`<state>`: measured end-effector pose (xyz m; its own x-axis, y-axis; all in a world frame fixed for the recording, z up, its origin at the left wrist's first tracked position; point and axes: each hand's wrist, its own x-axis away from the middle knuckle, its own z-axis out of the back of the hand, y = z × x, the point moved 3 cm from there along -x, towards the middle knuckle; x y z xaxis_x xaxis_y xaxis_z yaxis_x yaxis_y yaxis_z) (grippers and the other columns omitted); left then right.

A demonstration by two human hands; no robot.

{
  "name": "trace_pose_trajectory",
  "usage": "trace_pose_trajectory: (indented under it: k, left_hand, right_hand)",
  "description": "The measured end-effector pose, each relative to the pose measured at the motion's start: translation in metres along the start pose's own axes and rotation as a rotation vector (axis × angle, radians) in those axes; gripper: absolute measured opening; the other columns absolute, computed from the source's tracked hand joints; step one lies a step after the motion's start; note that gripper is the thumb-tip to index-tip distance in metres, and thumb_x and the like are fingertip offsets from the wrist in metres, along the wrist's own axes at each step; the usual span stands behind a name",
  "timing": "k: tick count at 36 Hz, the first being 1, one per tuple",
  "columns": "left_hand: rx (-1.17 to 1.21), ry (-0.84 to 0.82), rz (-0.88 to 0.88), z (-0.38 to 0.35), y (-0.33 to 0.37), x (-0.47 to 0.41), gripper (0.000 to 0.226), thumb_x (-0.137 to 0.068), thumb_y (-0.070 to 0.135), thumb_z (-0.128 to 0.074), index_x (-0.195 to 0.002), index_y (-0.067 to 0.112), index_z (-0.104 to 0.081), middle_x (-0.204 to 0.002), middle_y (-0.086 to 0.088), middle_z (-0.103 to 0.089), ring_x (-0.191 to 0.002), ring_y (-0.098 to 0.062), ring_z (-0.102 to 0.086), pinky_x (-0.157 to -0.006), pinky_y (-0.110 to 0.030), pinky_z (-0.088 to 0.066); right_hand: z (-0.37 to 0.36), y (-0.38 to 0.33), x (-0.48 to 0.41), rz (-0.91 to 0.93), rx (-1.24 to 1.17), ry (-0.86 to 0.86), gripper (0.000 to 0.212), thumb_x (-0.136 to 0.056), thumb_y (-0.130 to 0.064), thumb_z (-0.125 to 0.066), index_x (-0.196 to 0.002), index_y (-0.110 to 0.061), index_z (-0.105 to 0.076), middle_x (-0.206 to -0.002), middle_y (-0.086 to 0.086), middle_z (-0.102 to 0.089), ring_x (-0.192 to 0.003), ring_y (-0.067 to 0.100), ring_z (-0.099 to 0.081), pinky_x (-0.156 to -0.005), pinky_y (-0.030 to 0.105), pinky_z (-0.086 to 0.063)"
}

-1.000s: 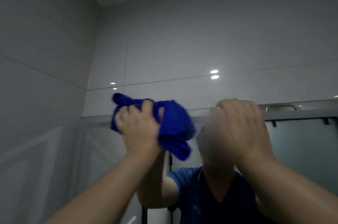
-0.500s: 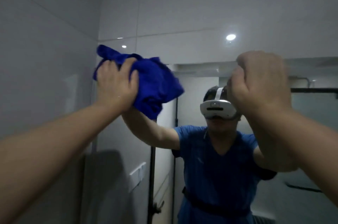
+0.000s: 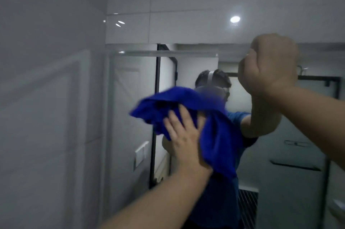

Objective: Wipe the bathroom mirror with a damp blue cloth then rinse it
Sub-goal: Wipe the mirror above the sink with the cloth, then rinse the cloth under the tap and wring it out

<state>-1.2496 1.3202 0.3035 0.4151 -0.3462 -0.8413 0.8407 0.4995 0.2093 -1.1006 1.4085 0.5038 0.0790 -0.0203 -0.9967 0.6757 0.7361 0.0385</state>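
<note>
Mirror wipe in progress; rinse not yet begun.

Left hand point(image 3: 183, 141), at 6 o'clock in view, has its grip spread flat, pressing the bunched blue cloth point(image 3: 211, 122) against the bathroom mirror point(image 3: 130, 109) near centre. Right hand point(image 3: 268, 66), at 2 o'clock, is clenched in a fist, grasping nothing visible, near the mirror's top edge. Wiped extent cannot be judged; no tap or basin in view.
</note>
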Motion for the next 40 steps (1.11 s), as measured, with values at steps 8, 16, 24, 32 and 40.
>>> trace_pose_trajectory:
  k: [8,16,24,32,40]
  left_hand:
    - [0.347,-0.437,-0.193,0.001,0.003,0.116,0.057,-0.097,0.027,-0.047,-0.148,0.05,-0.051,-0.116,-0.004,-0.06,-0.108,-0.032,-0.058,-0.092,-0.045,-0.053]
    - [0.994,-0.617,0.49,0.057,-0.052,0.15,0.021,-0.107,0.023,-0.054,-0.117,0.035,-0.067,-0.102,0.008,-0.077,-0.093,-0.016,-0.073,-0.085,-0.036,-0.059]
    - [1.088,-1.012,0.825,0.066,-0.092,0.319,0.037,-0.107,-0.002,-0.047,-0.113,0.023,-0.075,-0.094,-0.007,-0.082,-0.081,-0.02,-0.077,-0.07,-0.028,-0.056]
    - [0.503,-1.374,0.821,0.009,-0.135,0.541,0.026,-0.098,0.035,-0.074,-0.118,0.036,-0.058,-0.12,0.009,-0.064,-0.109,-0.007,-0.064,-0.094,-0.021,-0.048]
    - [0.482,-1.368,1.048,-0.034,-0.138,0.602,0.03,-0.092,0.037,-0.081,-0.107,0.033,-0.057,-0.117,0.006,-0.066,-0.103,-0.013,-0.066,-0.094,-0.036,-0.057]
  right_hand:
    - [0.033,-0.007,0.039,-0.052,-0.213,-0.189,0.037,-0.094,-0.027,-0.055,-0.129,-0.016,-0.057,-0.131,0.01,-0.052,-0.125,0.03,-0.05,-0.101,0.038,-0.042]
    - [0.094,-0.077,0.287,-0.397,-0.75,-0.866,0.039,-0.095,-0.07,-0.053,-0.119,-0.041,-0.063,-0.113,-0.013,-0.066,-0.107,0.003,-0.063,-0.102,0.038,-0.053]
    - [0.156,-0.107,0.502,-1.159,-1.208,-1.603,0.035,-0.092,-0.053,-0.078,-0.125,-0.043,-0.073,-0.124,-0.015,-0.078,-0.119,0.004,-0.072,-0.112,0.033,-0.052]
    - [0.203,-0.116,0.683,-0.924,-0.593,-2.046,0.038,-0.109,-0.046,-0.046,-0.124,-0.024,-0.073,-0.124,0.003,-0.075,-0.116,0.02,-0.07,-0.106,0.033,-0.053]
    - [0.188,-0.089,0.753,-1.165,-0.51,-1.957,0.013,-0.1,-0.038,-0.059,-0.093,-0.035,-0.07,-0.091,-0.012,-0.073,-0.082,0.0,-0.065,-0.07,0.016,-0.051]
